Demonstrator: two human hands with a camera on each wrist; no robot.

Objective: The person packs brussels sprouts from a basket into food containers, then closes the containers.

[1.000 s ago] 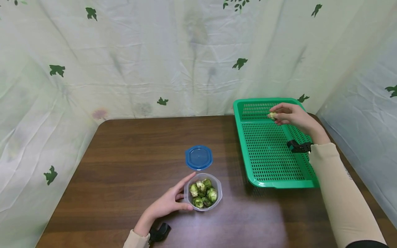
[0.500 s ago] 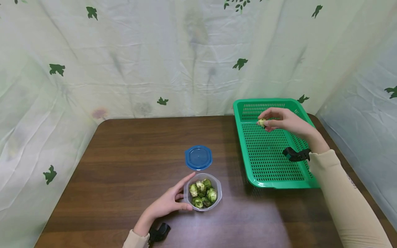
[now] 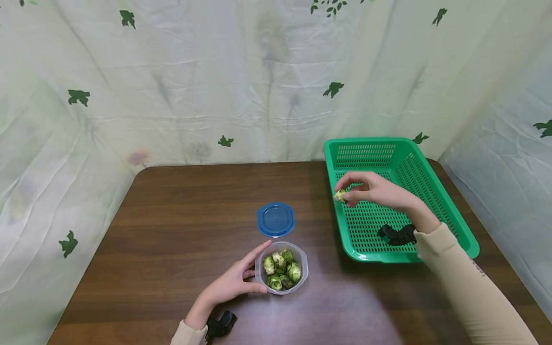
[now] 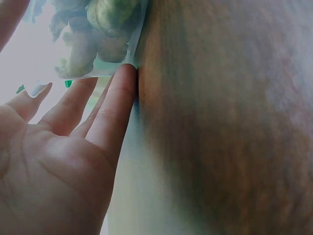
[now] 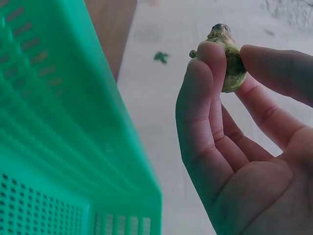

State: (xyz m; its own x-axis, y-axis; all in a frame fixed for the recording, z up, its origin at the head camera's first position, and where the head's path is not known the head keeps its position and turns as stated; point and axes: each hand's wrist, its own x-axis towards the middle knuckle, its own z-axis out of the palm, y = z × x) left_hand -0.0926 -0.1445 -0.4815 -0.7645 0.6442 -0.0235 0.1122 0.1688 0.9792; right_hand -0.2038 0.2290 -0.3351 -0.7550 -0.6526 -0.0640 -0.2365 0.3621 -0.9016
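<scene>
My right hand [image 3: 379,191] pinches a Brussels sprout [image 3: 340,195] between thumb and fingertips, over the left rim of the green basket [image 3: 345,239]. In the right wrist view the sprout [image 5: 234,68] points its stem end up and the basket wall [image 5: 112,122] lies to the left. My left hand [image 3: 233,281] holds the left side of a small clear plastic container [image 3: 304,268], thumb at the near side and index finger at the far side. Several Brussels sprouts [image 3: 294,272] lie in it. In the left wrist view the long fingers [image 4: 115,107] touch the container's lower wall.
A blue lid [image 3: 276,219] lies flat on the brown wooden table [image 3: 189,206], just behind the container. The perforated basket stands at the table's right side. A pale curtain with green leaf prints [image 3: 258,86] hangs behind the table's back edge.
My right hand has moved left and nearer with the pinched sprout, from the back of the basket to over its left rim. The left hand and container have stayed put.
</scene>
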